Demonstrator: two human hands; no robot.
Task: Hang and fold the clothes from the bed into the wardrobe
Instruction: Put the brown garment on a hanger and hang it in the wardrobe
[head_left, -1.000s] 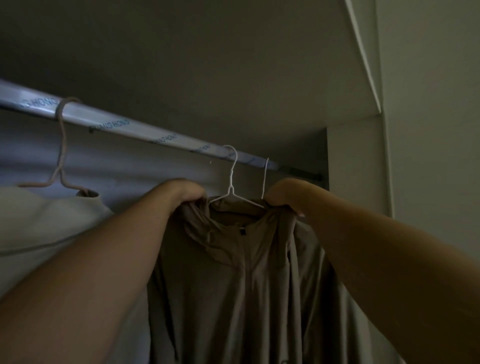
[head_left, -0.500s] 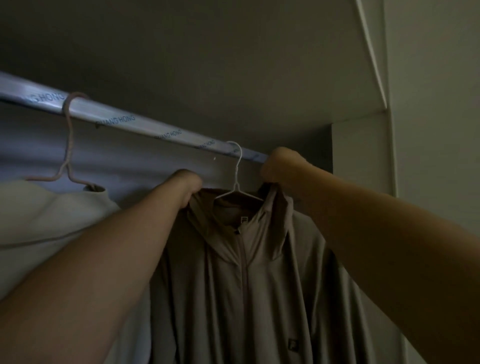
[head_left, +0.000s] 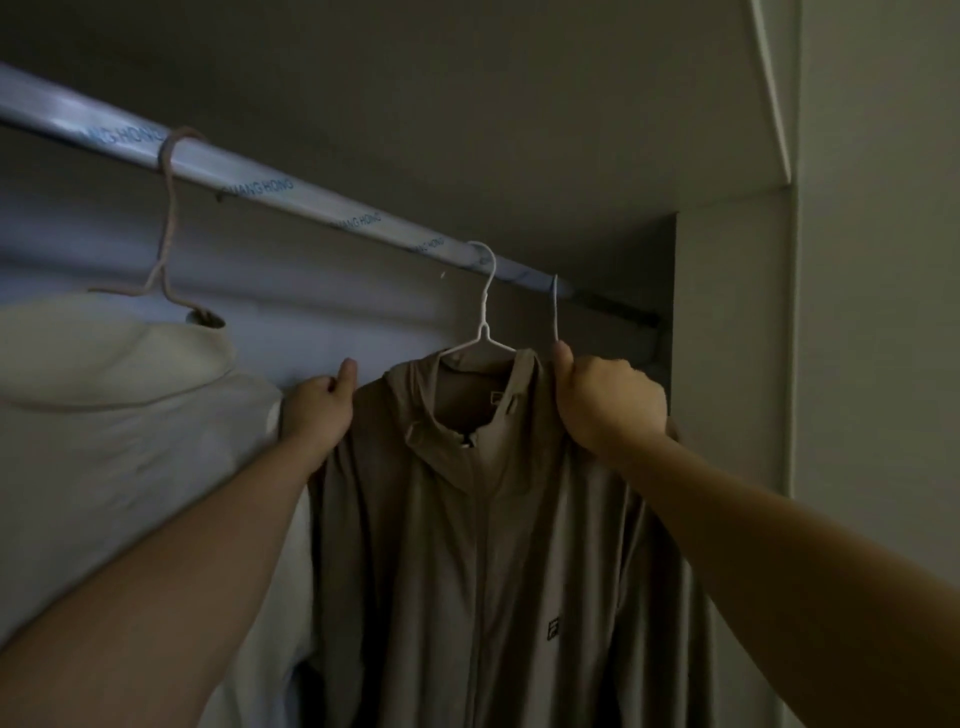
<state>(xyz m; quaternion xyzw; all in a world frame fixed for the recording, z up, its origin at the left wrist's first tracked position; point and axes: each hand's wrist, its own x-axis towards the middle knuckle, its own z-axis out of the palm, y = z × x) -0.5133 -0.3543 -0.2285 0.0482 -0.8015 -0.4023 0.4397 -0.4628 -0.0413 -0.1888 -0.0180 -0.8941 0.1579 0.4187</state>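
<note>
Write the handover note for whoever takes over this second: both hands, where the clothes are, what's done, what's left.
Left hand: curled on the taupe jacket at its shoulder edge.
Right hand: grips the stem of a second white hanger, whose top reaches the rail; what it carries is hidden.
Taupe jacket: on its white hanger, hook over the rail. Cream garment hangs left of it on a pinkish hanger.
Done: jacket and cream garment hung.
Left: settle the second hanger, release both hands, probably fetch more from the bed, which is out of view.
</note>
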